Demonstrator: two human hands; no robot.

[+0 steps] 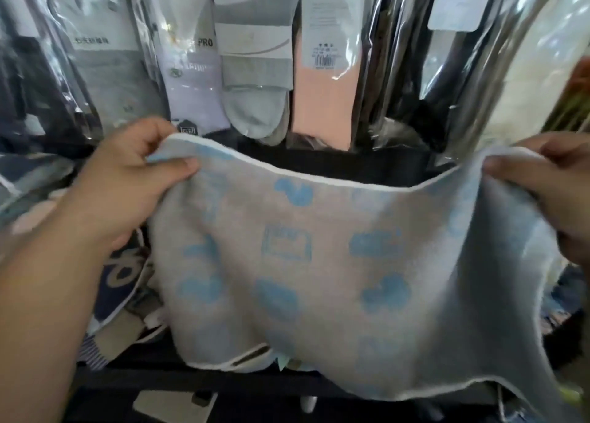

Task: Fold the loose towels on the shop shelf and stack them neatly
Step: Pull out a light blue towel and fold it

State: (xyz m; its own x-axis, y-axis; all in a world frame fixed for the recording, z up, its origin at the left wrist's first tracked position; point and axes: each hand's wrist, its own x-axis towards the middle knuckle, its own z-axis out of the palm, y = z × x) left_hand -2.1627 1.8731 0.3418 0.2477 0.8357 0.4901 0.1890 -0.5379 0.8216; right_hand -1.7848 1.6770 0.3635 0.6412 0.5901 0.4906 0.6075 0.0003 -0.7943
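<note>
A grey towel (319, 263) with light blue printed shapes and a white edge hangs spread out in front of me. My left hand (127, 186) pinches its upper left corner between thumb and fingers. My right hand (552, 183) grips the upper right corner at the frame's right edge. The top edge sags between the two hands. The towel's lower edge drapes over the dark shelf (191, 378) and hides most of what lies under it.
Packaged socks in clear plastic (255, 71) hang in a row behind the towel. More loose patterned towels (124, 282) lie on the shelf at the lower left, partly under the held one. A dark bin edge (335, 164) shows just behind the towel's top.
</note>
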